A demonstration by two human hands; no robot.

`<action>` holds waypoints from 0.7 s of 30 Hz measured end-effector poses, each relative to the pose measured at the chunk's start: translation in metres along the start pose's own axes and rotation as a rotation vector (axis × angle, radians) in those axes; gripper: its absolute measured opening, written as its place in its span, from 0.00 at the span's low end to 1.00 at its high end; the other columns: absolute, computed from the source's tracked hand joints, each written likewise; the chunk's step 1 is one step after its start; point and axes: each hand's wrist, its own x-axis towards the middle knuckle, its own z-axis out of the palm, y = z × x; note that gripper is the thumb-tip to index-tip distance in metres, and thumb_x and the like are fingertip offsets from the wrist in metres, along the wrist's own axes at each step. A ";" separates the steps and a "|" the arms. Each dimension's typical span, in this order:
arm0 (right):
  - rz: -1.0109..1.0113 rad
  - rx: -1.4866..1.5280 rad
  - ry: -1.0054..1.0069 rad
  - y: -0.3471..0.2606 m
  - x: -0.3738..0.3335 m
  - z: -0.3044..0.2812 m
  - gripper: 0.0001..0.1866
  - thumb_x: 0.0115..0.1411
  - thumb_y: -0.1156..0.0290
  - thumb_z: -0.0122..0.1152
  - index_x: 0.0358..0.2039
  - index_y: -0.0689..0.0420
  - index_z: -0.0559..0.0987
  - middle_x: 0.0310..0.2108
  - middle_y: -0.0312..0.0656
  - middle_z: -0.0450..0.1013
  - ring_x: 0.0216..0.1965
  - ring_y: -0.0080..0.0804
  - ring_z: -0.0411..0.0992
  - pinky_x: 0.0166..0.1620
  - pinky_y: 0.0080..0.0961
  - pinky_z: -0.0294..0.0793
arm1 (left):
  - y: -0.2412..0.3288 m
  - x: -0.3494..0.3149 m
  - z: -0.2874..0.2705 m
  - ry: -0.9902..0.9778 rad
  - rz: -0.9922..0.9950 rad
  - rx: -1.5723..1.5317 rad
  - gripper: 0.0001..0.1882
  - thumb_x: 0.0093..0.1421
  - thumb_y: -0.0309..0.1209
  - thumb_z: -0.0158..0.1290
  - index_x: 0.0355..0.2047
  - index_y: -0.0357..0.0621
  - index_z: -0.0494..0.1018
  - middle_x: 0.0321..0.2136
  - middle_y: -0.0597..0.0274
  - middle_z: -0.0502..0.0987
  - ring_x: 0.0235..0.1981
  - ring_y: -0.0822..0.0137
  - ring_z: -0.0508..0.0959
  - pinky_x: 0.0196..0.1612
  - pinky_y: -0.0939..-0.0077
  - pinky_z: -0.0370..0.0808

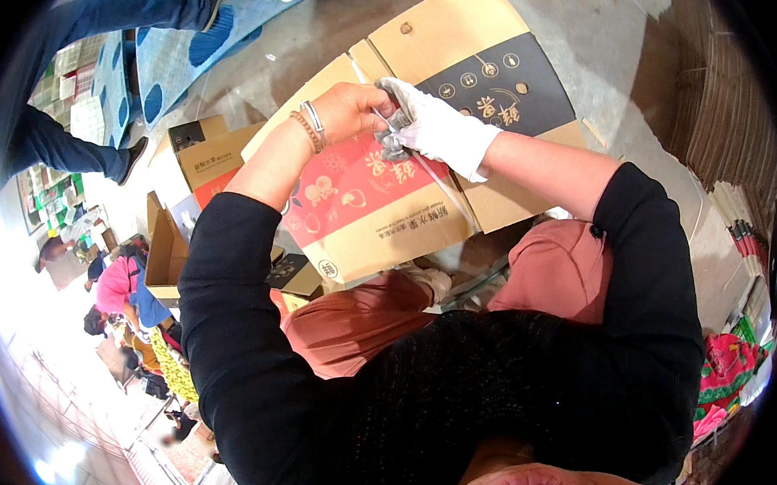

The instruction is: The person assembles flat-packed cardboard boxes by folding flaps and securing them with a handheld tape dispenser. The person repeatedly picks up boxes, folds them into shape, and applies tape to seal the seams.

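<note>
A flattened cardboard carton [380, 233], tan with red and black printed panels, lies in front of my knees. A thin white string [447, 190] runs across it and up to my fingers. My left hand [349, 109], bare with a bracelet and a band at the wrist, is closed in a pinch on the string above the red panel. Close against it, my right hand [437, 128], in a white glove with grey fingertips, is also closed on the string. The fingers of both hands overlap, so any knot between them is hidden.
Open cardboard boxes [167, 246] stand at the left. Stacked flat cardboard [707, 92] rises at the far right, with a colourful floral cloth [725, 379] lower down. Another person's legs in jeans [72, 146] are at the upper left beside blue patterned sheets [175, 60]. Several people appear farther left.
</note>
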 end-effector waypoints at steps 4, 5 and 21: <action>0.058 0.012 0.024 -0.009 -0.002 0.001 0.29 0.46 0.74 0.61 0.50 0.59 0.61 0.32 0.47 0.69 0.30 0.31 0.71 0.31 0.25 0.72 | 0.003 0.004 -0.004 -0.090 -0.083 -0.018 0.06 0.50 0.25 0.54 0.29 0.40 0.69 0.26 0.60 0.75 0.28 0.66 0.74 0.34 0.76 0.71; 0.050 -0.018 0.042 -0.008 -0.001 0.002 0.29 0.47 0.75 0.60 0.49 0.59 0.61 0.31 0.47 0.69 0.29 0.31 0.71 0.30 0.25 0.72 | 0.002 0.004 -0.003 -0.041 -0.019 0.024 0.05 0.50 0.25 0.53 0.28 0.40 0.69 0.25 0.59 0.75 0.27 0.64 0.74 0.34 0.74 0.71; -0.051 -0.054 0.003 -0.002 -0.001 0.000 0.31 0.53 0.73 0.53 0.57 0.55 0.56 0.32 0.37 0.67 0.23 0.17 0.61 0.25 0.14 0.63 | 0.027 0.002 0.018 0.189 -0.140 0.364 0.06 0.47 0.26 0.48 0.28 0.41 0.69 0.27 0.51 0.74 0.31 0.53 0.75 0.34 0.64 0.71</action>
